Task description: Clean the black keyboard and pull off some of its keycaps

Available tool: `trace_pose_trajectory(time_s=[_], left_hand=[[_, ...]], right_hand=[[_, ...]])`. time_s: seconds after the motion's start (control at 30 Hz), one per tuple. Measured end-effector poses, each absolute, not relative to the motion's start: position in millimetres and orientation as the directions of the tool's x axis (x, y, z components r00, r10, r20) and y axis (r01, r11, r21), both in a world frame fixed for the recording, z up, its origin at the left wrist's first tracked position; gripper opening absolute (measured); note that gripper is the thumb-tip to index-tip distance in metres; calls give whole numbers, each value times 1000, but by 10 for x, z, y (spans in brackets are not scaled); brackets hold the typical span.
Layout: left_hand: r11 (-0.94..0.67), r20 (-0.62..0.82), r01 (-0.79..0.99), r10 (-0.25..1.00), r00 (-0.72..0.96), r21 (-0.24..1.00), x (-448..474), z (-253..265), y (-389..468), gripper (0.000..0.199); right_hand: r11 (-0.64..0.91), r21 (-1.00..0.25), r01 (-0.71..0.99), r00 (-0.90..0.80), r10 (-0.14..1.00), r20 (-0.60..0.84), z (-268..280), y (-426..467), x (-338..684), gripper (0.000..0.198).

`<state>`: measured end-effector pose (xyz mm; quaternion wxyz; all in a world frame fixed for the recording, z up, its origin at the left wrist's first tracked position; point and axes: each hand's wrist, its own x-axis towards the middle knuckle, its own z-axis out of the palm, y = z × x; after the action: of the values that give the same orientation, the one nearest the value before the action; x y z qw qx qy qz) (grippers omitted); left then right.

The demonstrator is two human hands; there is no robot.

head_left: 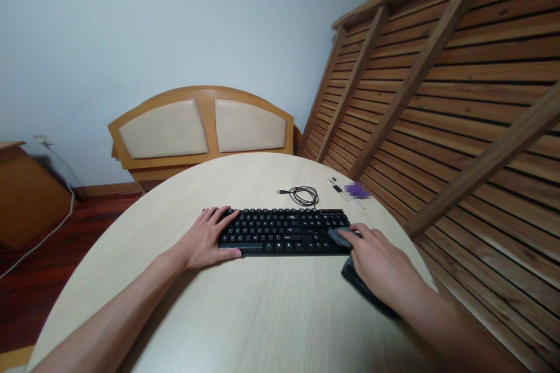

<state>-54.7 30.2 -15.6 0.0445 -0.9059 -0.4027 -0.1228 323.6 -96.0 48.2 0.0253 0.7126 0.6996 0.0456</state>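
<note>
A black keyboard (271,233) lies flat on the pale round table. My left hand (207,239) grips its left end, the thumb along the near edge and the fingers spread over the far corner. My right hand (376,253) is closed over a black tool with a grey, brush-like end (339,238), which rests on the number keys at the right. A black part of what looks like this tool's body (365,288) shows below the palm; the hand hides how the two parts join. The keyboard's coiled cable (304,195) lies behind it, with its USB plug (283,192) pointing left.
Beyond the cable, at the right, are a blurred purple item (357,190) and a small black piece with thin pale strips (337,189). Slatted wooden panels (437,99) lean close along the table's right side. A headboard (210,93) stands behind the table (262,315).
</note>
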Motion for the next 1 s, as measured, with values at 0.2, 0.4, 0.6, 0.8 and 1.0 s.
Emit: trace_pose_trajectory(time_s=[0.2,0.4,0.6,0.8,1.0], left_hand=[[-686,280,727,703,653,29,-556,-149,288,98],[-680,264,734,710,653,13,-597,-208,310,99],[-679,264,734,710,653,9,-614,-219,313,100],[-689,284,724,697,658,12,-609,-208,311,99],[-684,275,729,706,653,28,-595,-205,318,99]], right_hand=[[-4,-16,1000,6,987,161,451,-507,3417,55],[103,-124,987,-91,991,93,253,-365,3486,60],[113,-97,989,-113,994,7,352,-533,3465,62],[135,-107,985,-150,978,-143,730,-661,3387,51],[117,-106,987,-113,993,44,728,-250,3164,51]])
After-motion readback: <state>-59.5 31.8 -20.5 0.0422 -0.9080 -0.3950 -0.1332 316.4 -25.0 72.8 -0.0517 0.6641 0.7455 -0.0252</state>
